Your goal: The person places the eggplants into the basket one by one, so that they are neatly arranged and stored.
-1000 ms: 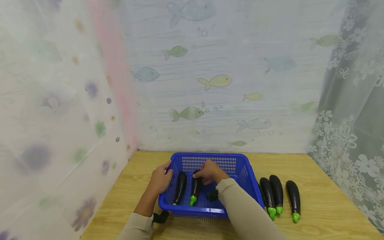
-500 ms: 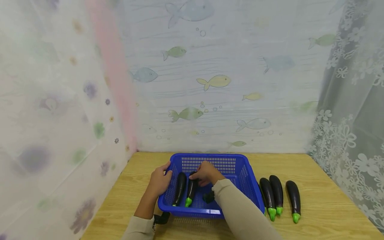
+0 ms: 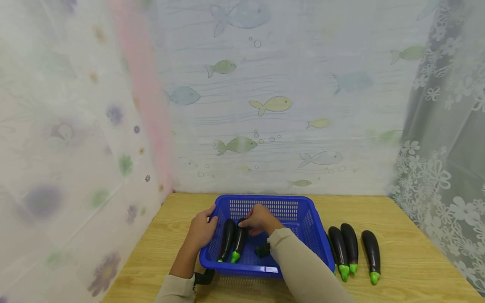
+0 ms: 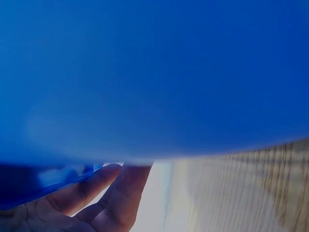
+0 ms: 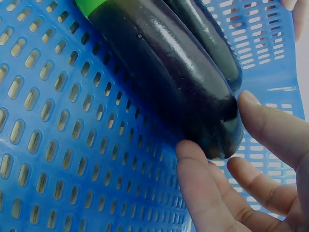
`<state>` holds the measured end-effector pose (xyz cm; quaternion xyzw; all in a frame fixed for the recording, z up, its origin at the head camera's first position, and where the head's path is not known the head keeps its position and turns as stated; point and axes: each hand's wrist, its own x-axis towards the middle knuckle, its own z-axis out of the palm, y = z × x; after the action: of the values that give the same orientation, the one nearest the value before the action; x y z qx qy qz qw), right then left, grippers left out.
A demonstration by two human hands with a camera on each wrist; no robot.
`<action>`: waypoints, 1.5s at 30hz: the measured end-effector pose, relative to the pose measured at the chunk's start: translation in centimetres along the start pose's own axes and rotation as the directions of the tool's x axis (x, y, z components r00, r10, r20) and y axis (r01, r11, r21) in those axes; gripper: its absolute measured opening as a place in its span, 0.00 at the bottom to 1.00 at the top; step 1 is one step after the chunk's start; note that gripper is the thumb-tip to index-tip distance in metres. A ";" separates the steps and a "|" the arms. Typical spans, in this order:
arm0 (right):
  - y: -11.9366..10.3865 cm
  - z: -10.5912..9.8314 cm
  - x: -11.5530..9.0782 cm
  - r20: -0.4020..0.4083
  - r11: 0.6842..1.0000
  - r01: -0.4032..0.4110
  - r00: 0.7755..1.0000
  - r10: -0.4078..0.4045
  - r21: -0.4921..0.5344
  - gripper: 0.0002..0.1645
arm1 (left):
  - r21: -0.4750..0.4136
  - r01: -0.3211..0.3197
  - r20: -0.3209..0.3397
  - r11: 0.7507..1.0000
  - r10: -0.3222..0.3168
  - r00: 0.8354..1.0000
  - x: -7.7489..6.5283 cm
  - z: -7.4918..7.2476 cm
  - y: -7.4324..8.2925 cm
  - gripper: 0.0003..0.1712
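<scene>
A blue plastic basket (image 3: 246, 267) with slotted walls stands on the table. My left hand (image 3: 203, 229) grips its left rim; in the left wrist view the blue plastic hides much of that hand (image 4: 104, 200). Inside the basket, two dark eggplants lie side by side. My right hand (image 3: 261, 219) reaches in and pinches the rounded far end of the right-hand eggplant (image 3: 239, 243), whose green stem end points towards me. Close on its left is the other eggplant (image 3: 227, 239). The right wrist view has thumb and fingers around the held eggplant's (image 5: 169, 72) tip.
Several more eggplants (image 3: 349, 242) lie on the wooden table (image 3: 409, 252) right of the basket, one partly hidden by its wall. A single eggplant (image 3: 371, 254) lies farther right. A fish-patterned curtain (image 3: 273, 139) hangs behind the table.
My right hand has moved the held eggplant left across the basket floor, up beside the other eggplant. My left hand has stayed on the rim.
</scene>
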<state>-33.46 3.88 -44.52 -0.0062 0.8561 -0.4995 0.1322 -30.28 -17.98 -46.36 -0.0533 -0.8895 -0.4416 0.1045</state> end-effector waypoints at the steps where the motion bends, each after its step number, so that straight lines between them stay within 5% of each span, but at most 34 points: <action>1: 0.0 0.0 0.0 -0.001 1.000 0.003 1.000 -0.003 -0.001 0.16 | -0.004 0.000 0.001 1.000 0.000 1.000 0.0 0.0 0.0 0.31; 28: 0.4 -1.3 0.4 -0.044 0.994 0.063 0.997 -0.066 -0.085 0.19 | -0.011 0.015 0.000 1.000 -0.015 1.000 0.0 0.2 -0.5 0.31; 45: -2.5 -2.8 -2.0 0.009 0.958 0.228 0.973 -0.230 -0.173 0.23 | -0.025 0.017 0.024 1.000 -0.016 1.000 0.1 0.0 -0.1 0.31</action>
<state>-32.52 5.31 -40.57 -0.1136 0.8905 -0.4353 0.0676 -30.37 -18.11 -46.43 -0.0525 -0.8855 -0.4528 0.0895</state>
